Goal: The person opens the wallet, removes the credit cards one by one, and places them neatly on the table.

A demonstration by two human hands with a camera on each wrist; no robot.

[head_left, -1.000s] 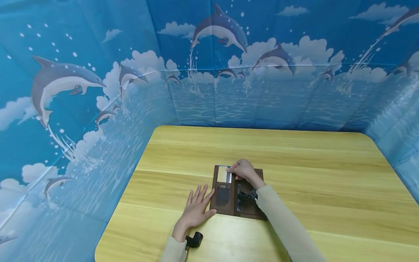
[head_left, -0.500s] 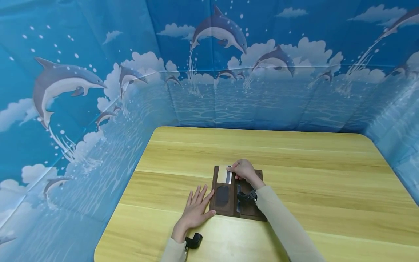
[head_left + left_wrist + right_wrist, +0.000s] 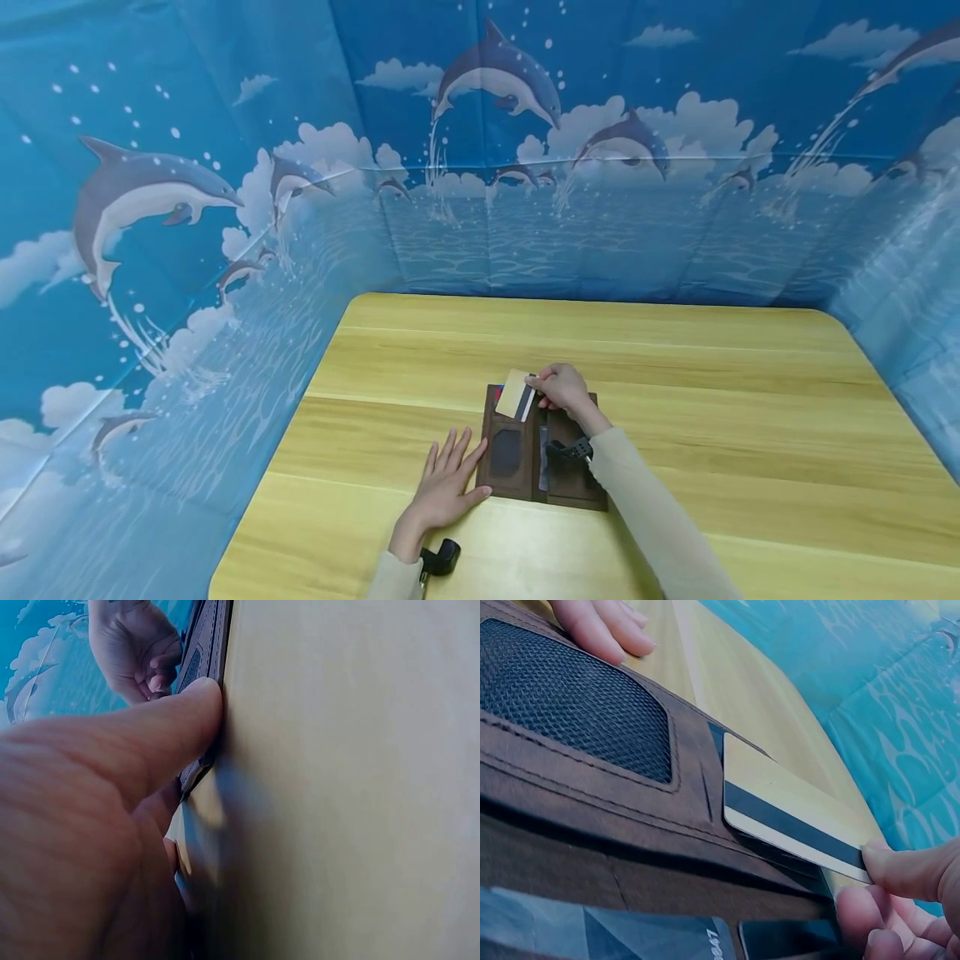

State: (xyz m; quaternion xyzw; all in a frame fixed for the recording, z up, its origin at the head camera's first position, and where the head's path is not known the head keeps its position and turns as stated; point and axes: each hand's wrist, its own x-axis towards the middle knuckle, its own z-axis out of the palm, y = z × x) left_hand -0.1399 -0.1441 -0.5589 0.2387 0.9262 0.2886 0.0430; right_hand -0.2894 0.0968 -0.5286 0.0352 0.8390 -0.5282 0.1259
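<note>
Card [image 3: 515,395] juts left from right grip [image 3: 562,388]; seemingly corner-pinched.

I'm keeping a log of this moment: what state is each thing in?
Wallet: opened out, lying on the table.
Card: angled over the wallet, dark stripe showing.
Right grip: pinching the card's edge.
Left grip: fingers spread, touching the wallet's edge.
Mesh window: uncovered.
Dolphin backdrop: hung up, creased.

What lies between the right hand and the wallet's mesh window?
The magnetic-stripe card, then a strip of brown wallet, as the right wrist view shows.
</note>
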